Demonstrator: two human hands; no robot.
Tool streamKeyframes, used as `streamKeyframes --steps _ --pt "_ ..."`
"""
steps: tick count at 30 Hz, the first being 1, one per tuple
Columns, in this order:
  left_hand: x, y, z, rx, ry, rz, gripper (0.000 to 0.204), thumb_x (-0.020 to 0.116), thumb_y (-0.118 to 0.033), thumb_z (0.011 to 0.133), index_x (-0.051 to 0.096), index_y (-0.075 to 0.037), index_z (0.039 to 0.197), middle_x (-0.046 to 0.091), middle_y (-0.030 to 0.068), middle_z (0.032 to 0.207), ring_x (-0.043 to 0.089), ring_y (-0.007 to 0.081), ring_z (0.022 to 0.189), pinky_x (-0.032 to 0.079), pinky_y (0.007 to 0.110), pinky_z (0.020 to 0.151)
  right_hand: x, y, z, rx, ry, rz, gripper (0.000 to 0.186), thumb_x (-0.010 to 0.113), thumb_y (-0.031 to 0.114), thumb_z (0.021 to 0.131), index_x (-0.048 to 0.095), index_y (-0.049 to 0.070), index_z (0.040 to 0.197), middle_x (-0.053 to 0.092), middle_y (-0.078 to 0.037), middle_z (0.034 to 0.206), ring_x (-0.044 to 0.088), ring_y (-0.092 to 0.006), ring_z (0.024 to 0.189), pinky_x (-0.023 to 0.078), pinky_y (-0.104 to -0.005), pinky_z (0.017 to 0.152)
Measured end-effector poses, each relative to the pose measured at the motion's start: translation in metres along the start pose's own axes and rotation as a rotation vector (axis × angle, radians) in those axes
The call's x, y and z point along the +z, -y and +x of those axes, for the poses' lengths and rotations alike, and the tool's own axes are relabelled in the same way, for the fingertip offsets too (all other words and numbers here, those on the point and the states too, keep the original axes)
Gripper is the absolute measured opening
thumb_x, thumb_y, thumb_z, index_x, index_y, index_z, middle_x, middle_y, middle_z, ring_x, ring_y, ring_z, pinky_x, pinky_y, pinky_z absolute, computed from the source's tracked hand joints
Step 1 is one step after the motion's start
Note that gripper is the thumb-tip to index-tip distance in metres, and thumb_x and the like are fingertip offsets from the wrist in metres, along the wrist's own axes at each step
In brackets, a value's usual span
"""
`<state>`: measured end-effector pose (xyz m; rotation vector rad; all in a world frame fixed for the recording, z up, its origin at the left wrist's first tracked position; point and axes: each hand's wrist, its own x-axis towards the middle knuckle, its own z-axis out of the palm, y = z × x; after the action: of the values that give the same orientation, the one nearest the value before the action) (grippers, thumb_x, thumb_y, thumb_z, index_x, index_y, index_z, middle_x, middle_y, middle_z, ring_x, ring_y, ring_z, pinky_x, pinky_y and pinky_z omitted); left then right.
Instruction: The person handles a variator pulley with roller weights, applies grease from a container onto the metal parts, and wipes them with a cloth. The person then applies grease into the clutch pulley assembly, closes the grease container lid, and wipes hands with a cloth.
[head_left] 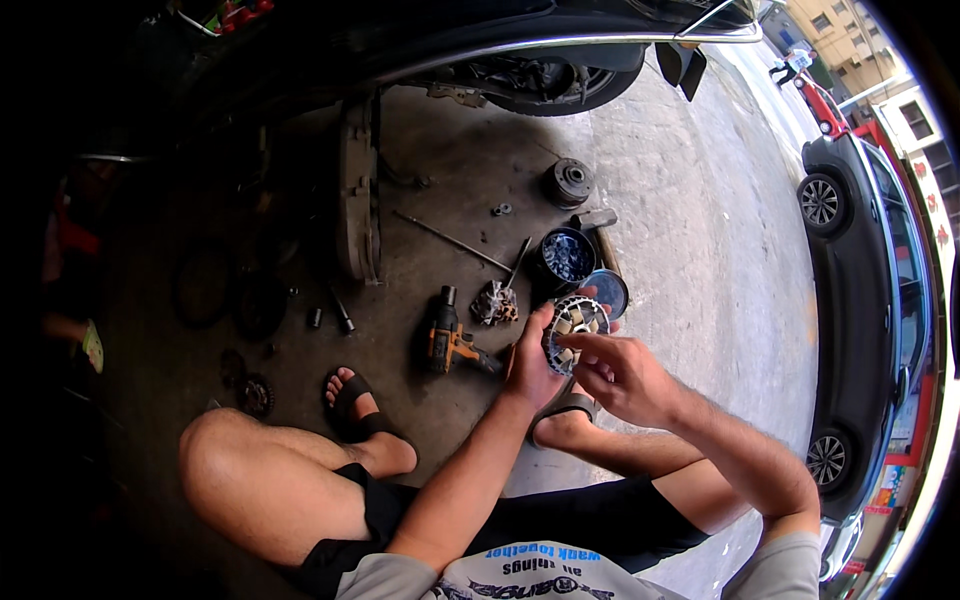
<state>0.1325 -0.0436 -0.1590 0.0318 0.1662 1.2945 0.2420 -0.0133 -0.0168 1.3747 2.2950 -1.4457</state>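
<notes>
In front of my right foot, my left hand (537,352) grips a round clutch part (577,322) by its edge, with fingers wrapped behind it. Its rim is toothed metal, and tan blocks show across its face. My right hand (625,378) reaches in from the right with fingers curled and the index fingertip on the face of the clutch part. Anything small pinched there is hidden. Just left of my left hand, an orange and black cordless impact wrench (445,335) lies on the floor. Beyond the clutch part stands a black tin (567,257) with dark, shiny contents.
Beside the tin are its round lid (608,292), a hammer (597,220) and a crumpled rag (495,303). Farther off sit a metal drum (568,183) and a long rod (455,243). A socket (316,317) lies left. A raised vehicle (480,50) overhangs the far side; a dark car (855,300) is parked right.
</notes>
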Motion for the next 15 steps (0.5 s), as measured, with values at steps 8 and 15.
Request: streamKeyframes --steps 8,15 --pt "-0.006 0.005 0.005 -0.049 -0.011 -0.077 0.059 0.03 -0.045 0.103 0.051 -0.004 0.139 0.064 0.0191 0.125 0.062 0.03 0.117 0.047 0.043 0.104 -0.005 -0.018 0.014 -0.399 -0.1 -0.533 0.038 0.058 0.0 0.086 0.064 0.005 0.123 0.067 -0.018 0.091 0.069 -0.0321 0.074 0.055 -0.0402 0.068" --pt "-0.004 0.002 0.005 0.036 -0.05 -0.021 0.062 0.028 -0.047 0.102 0.046 -0.006 0.145 0.065 0.0179 0.126 0.061 0.0333 0.12 0.046 0.046 0.106 0.001 -0.012 0.006 0.106 0.014 0.261 0.042 0.057 0.013 0.095 0.056 0.005 0.136 0.063 -0.01 0.084 0.065 -0.0195 0.076 0.059 -0.0367 0.071"
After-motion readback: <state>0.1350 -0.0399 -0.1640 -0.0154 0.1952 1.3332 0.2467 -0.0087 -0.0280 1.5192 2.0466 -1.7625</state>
